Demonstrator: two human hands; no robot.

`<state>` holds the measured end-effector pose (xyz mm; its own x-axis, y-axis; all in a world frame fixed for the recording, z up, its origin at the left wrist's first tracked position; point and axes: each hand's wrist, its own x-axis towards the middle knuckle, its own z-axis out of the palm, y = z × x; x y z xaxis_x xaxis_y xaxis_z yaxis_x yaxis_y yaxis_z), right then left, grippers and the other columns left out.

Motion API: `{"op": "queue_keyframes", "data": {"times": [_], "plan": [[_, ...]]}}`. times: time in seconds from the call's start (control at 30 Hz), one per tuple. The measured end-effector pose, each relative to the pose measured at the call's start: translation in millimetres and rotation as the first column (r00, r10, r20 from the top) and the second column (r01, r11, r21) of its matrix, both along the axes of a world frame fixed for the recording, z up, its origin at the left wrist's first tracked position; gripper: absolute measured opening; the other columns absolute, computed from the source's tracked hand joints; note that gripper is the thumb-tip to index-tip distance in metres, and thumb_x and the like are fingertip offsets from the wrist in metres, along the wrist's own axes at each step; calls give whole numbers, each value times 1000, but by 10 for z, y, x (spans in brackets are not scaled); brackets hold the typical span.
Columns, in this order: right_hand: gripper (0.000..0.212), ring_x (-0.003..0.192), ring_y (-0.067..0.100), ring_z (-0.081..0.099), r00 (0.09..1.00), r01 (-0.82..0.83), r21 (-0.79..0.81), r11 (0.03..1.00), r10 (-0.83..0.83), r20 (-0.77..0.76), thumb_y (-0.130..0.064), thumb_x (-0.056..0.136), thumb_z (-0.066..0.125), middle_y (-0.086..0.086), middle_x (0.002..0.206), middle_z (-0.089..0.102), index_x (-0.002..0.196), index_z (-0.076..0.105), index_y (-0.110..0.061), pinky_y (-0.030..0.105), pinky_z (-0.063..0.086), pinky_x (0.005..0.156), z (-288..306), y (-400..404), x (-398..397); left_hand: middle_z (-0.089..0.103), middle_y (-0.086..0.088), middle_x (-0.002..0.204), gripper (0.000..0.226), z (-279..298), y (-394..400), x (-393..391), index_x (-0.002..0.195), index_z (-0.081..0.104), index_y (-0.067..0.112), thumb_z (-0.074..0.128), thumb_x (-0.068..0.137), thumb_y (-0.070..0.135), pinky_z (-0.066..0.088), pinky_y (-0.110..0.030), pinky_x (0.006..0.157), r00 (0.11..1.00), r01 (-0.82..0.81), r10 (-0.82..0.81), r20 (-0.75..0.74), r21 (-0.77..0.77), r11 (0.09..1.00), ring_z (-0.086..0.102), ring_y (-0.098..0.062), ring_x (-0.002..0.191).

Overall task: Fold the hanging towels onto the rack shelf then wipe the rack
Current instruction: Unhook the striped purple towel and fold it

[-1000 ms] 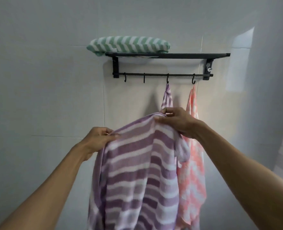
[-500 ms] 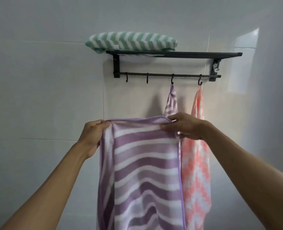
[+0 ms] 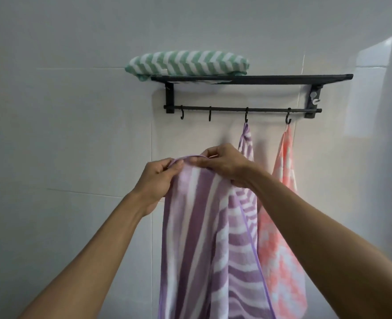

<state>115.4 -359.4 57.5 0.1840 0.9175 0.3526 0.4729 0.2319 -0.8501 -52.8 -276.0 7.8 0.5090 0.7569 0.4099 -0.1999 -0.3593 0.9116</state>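
Both hands, left hand (image 3: 158, 178) and right hand (image 3: 225, 165), pinch the purple towel (image 3: 204, 238) top edge together below the rack (image 3: 252, 79), likely mid-fold; next, halve again and shelve beside the green towel (image 3: 187, 63).

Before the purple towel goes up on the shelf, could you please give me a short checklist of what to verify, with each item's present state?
1. Both hands hold the towel: ok. Left hand and right hand pinch the top edge of the purple towel.
2. Corners brought together: ok, the hands meet.
3. Towel off its hook: cannot tell; a purple strip still hangs from the third hook.
4. Free room on the shelf: ok, right of the green towel.
5. Pink towel out of the way: not ok; it hangs right beside, behind the right forearm.
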Motion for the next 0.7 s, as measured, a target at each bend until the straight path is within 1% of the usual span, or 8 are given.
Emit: {"op": "queue_keyframes", "data": {"times": [0.13, 0.23, 0.3, 0.33, 0.37, 0.47, 0.63, 0.7], "plan": [[30, 74, 26, 61, 991, -132, -243, 961, 137, 5, -34, 71, 88, 10, 79, 68, 74, 73, -8, 42, 58, 74, -225, -53, 288, 72, -12, 92, 22, 103, 34, -79, 97, 70, 2, 55, 102, 18, 56, -32, 79, 982, -104, 118, 150, -98, 990, 67, -21, 82], [54, 84, 29, 55, 988, -155, -328, 932, 155, -26, -47, 71, 84, 13, 89, 64, 93, 70, 1, 36, 51, 70, -529, -125, 462, 73, -7, 87, 20, 120, 98, -207, 90, 70, 7, 57, 101, 19, 55, -33, 82, 953, -172, 210, 218, -181, 968, 66, -20, 80], [60, 89, 28, 53, 982, -170, -256, 952, 142, -124, -55, 73, 79, 14, 96, 63, 98, 70, -1, 41, 45, 78, -678, -137, 542, 72, -5, 84, 21, 84, 142, -273, 85, 71, 9, 59, 99, 19, 53, -32, 80, 951, -227, 256, 176, -168, 959, 64, -19, 79], [45, 87, 26, 54, 979, -165, -205, 965, 135, -151, -52, 81, 75, 11, 93, 63, 90, 72, -8, 41, 44, 78, -712, -152, 542, 71, -6, 85, 21, 56, 152, -296, 84, 71, 9, 60, 99, 19, 52, -33, 79, 950, -251, 274, 149, -157, 955, 64, -20, 80], [31, 82, 24, 56, 979, -148, -161, 976, 121, -165, -46, 89, 70, 6, 86, 64, 79, 72, -17, 37, 45, 75, -717, -149, 539, 71, -8, 88, 20, 22, 166, -316, 84, 71, 8, 61, 98, 19, 51, -34, 80, 947, -269, 290, 136, -156, 950, 63, -21, 81], [31, 67, 10, 56, 992, -81, -4, 997, 80, -101, -32, 98, 63, -10, 66, 62, 69, 63, -21, 22, 47, 61, -664, -109, 458, 67, -11, 89, 17, -40, 134, -324, 86, 70, 7, 67, 92, 22, 47, -37, 79, 940, -299, 318, 122, -153, 942, 59, -22, 83], [22, 64, 6, 55, 992, -119, 119, 986, 123, -28, -24, 97, 66, -4, 71, 64, 80, 66, -11, 19, 46, 63, -451, -53, 186, 78, -6, 96, 37, -53, -180, -120, 97, 76, 15, 90, 69, 35, 59, -34, 82, 988, -135, 134, -76, -19, 991, 74, -19, 86], [21, 67, 7, 58, 984, -171, 129, 977, 175, -20, -23, 97, 67, -1, 73, 65, 82, 67, -7, 18, 49, 65, -350, -46, 65, 78, -8, 99, 35, -50, -263, -42, 103, 75, 13, 88, 73, 28, 59, -34, 84, 980, -63, 69, -186, 33, 997, 74, -20, 89]]}}
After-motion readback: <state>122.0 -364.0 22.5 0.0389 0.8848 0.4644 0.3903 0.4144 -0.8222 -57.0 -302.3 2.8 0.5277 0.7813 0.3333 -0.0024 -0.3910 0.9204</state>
